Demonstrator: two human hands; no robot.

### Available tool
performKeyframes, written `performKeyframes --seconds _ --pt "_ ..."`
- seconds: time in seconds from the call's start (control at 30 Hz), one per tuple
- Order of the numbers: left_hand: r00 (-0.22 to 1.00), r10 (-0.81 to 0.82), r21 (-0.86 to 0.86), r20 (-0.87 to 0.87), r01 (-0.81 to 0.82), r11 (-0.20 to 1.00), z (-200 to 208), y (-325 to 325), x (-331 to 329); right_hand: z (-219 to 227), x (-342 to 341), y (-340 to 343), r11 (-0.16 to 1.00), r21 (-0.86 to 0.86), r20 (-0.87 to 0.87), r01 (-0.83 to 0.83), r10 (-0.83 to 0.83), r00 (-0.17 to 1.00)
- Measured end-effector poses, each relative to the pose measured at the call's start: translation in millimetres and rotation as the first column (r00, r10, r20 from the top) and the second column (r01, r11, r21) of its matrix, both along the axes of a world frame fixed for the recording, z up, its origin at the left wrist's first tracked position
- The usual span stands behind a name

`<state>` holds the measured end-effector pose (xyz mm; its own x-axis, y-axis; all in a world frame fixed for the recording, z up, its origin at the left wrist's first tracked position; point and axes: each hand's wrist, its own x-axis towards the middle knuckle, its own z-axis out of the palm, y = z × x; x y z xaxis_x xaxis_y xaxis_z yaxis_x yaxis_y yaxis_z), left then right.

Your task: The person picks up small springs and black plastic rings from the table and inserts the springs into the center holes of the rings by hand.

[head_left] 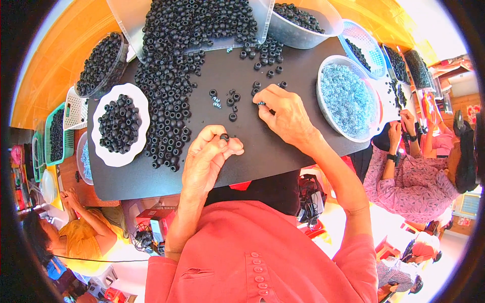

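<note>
My left hand (204, 159) is closed, pinching a small black bead-like ring (224, 136) between thumb and fingertips above the near part of the dark table. To its right and a little farther off, my right hand (285, 113) pinches a tiny shiny bluish piece (261, 103), which looks like a small spring; the fingers partly hide it. Between the hands and beyond lie several loose black rounded pieces with holes (233, 116). A few silvery-blue coiled springs (216, 103) sit beside them. More black pieces (273, 74) lie just past my right hand.
A large heap of black pieces (169, 101) spills from a clear bin (131, 30) at the back. A scalloped white plate (108, 155) of them stands left; a bowl of bluish springs (348, 98) stands right. Co-workers sit at left (88, 232) and right (414, 187).
</note>
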<state>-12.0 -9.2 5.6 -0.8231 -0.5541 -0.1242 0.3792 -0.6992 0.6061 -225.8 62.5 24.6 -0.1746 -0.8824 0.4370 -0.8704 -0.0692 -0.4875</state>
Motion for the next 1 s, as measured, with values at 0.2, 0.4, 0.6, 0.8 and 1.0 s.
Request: performKeyframes --seconds 0.2,0.4,0.6,0.8,1.0 --pt "0.999 -0.017 0.003 -0.036 0.017 1.0 -1 -1 0 25 -3 -5 0.976 0.137 0.439 0.167 -0.211 0.873" --pt "1.0 -0.014 -0.005 0.001 0.014 1.0 1 -2 1 36 -47 -2 0.976 0.129 0.029 0.175 -0.18 0.983" --pt "1.0 -0.015 -0.017 -0.015 0.015 1.0 1 -1 0 21 -42 -3 0.967 0.235 -0.431 0.093 0.018 0.902" --pt "1.0 0.003 -0.008 0.004 -0.003 1.0 0 0 -1 20 -28 -10 0.994 0.092 -0.283 0.052 -0.024 0.959" --pt "1.0 -0.001 -0.007 0.027 0.002 1.0 2 0 -2 21 27 -3 0.98 0.086 0.63 -0.178 0.085 0.772"
